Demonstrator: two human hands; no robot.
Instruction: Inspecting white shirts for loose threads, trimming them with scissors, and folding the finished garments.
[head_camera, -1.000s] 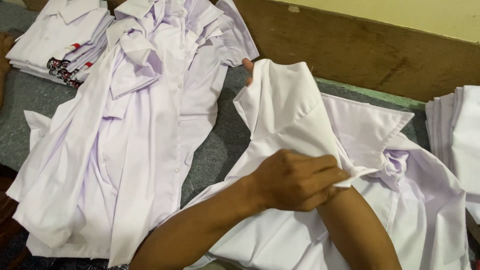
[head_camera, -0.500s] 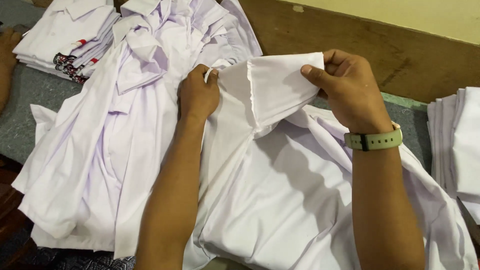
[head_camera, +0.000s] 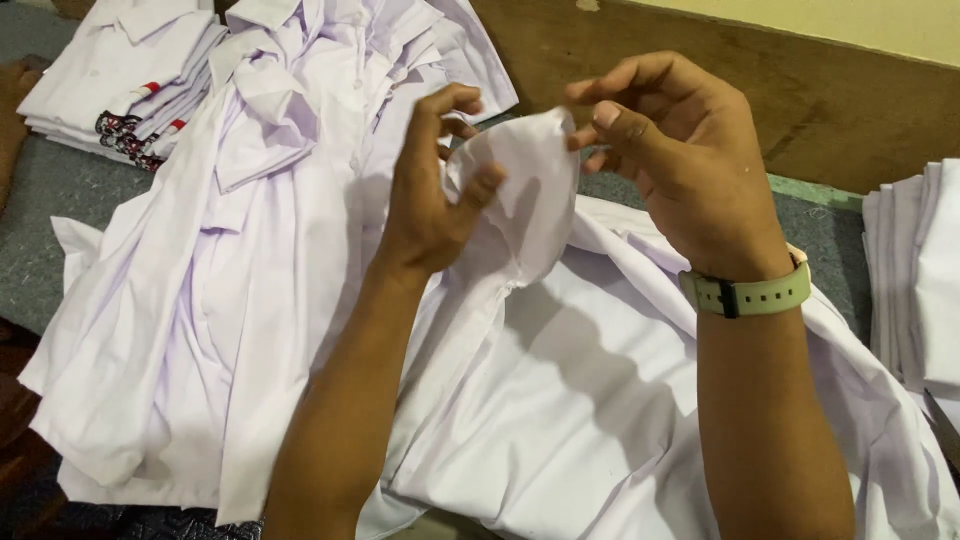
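I've got both hands up over the tabletop (head_camera: 60, 230). My left hand (head_camera: 430, 190) pinches a raised fold of the white shirt (head_camera: 560, 400), and my right hand (head_camera: 670, 170), pale green watch (head_camera: 750, 295) on its wrist, grips the same fold's far edge. The shirt's body lies spread below, beside a heap of loose shirts (head_camera: 230, 280); folded stacks (head_camera: 120, 80) sit further left.

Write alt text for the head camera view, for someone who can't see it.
Two bare hands, left hand and right hand, pinch a raised fold of a white shirt lying on a grey table. More white shirts lie loose to the left, with folded stacks beyond.
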